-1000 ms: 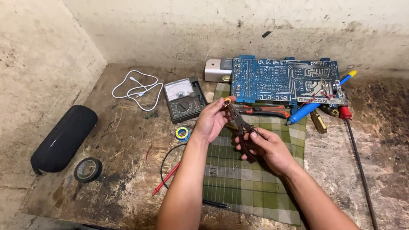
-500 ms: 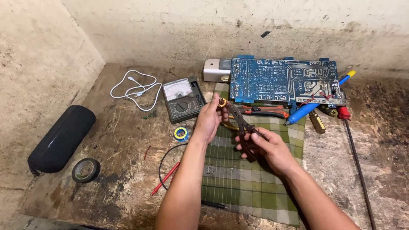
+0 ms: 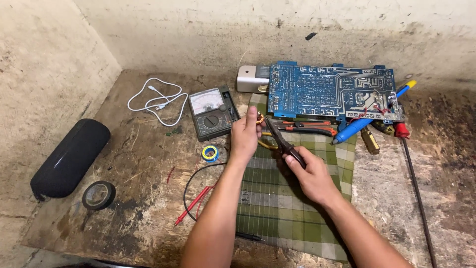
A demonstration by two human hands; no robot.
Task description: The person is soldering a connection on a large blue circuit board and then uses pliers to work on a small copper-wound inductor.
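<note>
Left hand (image 3: pixel 244 135) pinches a small coppery part (image 3: pixel 258 119) in its fingers over the checked cloth (image 3: pixel 277 208), near the table's back edge. Right hand (image 3: pixel 311 174) is clenched around the pliers (image 3: pixel 280 140), tips just beside that part. Blue circuit board (image 3: pixel 329 92) lies behind; multimeter (image 3: pixel 212 112) left.

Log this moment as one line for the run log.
left hand: pinches small copper-coloured part | right hand: grips dark-handled pliers, tips at part | below: green checked cloth | nearby: blue circuit board, grey analogue multimeter
</note>
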